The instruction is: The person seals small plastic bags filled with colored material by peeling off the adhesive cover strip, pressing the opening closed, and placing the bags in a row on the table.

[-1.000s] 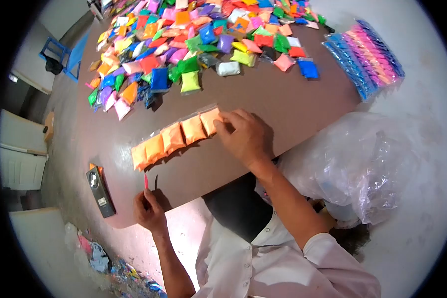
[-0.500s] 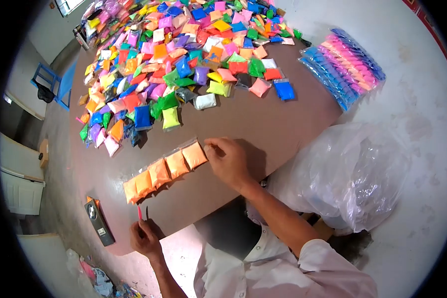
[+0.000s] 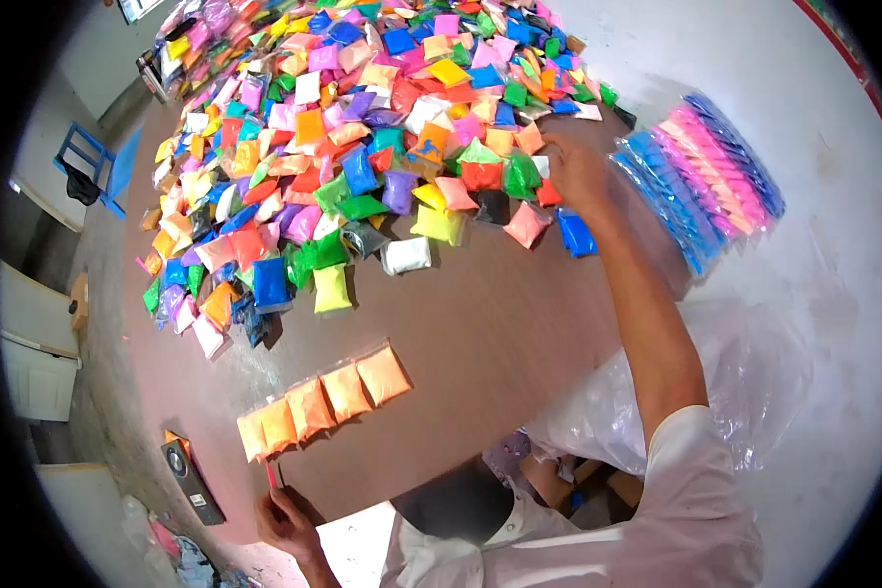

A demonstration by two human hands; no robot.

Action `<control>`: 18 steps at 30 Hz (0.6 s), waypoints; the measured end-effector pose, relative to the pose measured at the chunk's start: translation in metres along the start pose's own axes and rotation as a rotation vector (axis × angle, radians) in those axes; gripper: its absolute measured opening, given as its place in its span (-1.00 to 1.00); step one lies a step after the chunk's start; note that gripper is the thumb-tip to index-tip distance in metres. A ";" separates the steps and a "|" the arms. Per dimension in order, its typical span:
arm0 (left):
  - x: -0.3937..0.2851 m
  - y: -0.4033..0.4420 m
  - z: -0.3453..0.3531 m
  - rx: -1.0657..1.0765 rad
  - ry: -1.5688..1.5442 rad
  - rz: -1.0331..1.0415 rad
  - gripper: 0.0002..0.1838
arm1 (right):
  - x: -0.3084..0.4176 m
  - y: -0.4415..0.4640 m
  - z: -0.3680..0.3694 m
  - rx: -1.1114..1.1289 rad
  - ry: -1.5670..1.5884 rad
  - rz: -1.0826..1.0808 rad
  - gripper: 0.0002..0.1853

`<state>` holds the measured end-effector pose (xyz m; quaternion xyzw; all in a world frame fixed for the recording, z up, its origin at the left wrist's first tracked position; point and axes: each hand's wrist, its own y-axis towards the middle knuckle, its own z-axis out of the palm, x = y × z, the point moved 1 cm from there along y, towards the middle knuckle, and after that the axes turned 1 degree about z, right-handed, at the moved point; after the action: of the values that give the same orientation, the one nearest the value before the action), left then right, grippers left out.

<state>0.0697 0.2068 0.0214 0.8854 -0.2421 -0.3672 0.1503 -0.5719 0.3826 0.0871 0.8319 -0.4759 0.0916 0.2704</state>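
Observation:
At the table's near edge, my left hand [image 3: 286, 519] is closed round a thin pinkish-red stick [image 3: 271, 475]. Its upper end points at a strip of joined orange packets [image 3: 311, 409] lying flat on the table, slightly apart from my hand. My right arm stretches far forward, and my right hand [image 3: 573, 171] is over the right edge of the packet pile. Closest to its fingers are a peach packet [image 3: 529, 138] and a red packet [image 3: 549, 193]. The right fingertips are partly hidden and blurred, so I cannot see whether they grip anything.
Many small coloured packets [image 3: 363, 167] cover the far side of the brown table [image 3: 480, 323]. Bagged blue and pink strips [image 3: 696, 181] lie at the right edge. A large clear plastic bag [image 3: 735, 382] hangs below them. A dark box [image 3: 191, 482] sits at the near left corner.
My right hand has left the right end of the orange strip and moved forward to the pile. My left hand keeps the stick. The whole view has tilted up slightly.

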 end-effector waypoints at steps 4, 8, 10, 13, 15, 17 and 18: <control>0.003 -0.002 0.006 -0.033 0.003 -0.005 -0.74 | -0.008 0.044 0.000 0.054 -0.026 -0.149 -0.63; 0.006 -0.005 -0.001 -0.006 0.113 -0.061 -0.75 | -0.030 0.069 0.028 0.144 0.000 -0.263 -0.56; -0.001 -0.002 0.002 0.017 0.108 -0.114 -0.75 | -0.034 0.076 0.036 0.139 0.017 -0.329 -0.55; -0.010 0.000 0.003 -0.050 0.118 -0.048 -0.73 | -0.032 0.080 0.039 0.191 0.061 -0.312 -0.63; 0.002 -0.007 0.007 -0.077 -0.043 -0.177 -0.71 | -0.019 0.078 0.017 0.241 -0.064 -0.313 -0.73; 0.006 -0.009 0.008 -0.086 -0.029 -0.161 -0.72 | -0.003 0.070 -0.010 0.166 -0.074 -0.127 -0.72; -0.001 -0.003 0.009 -0.070 -0.041 -0.125 -0.73 | -0.020 0.075 -0.010 0.131 -0.075 -0.141 -0.68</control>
<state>0.0635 0.2095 0.0144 0.8853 -0.1762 -0.4023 0.1528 -0.6449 0.3731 0.1147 0.8821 -0.4188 0.0719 0.2033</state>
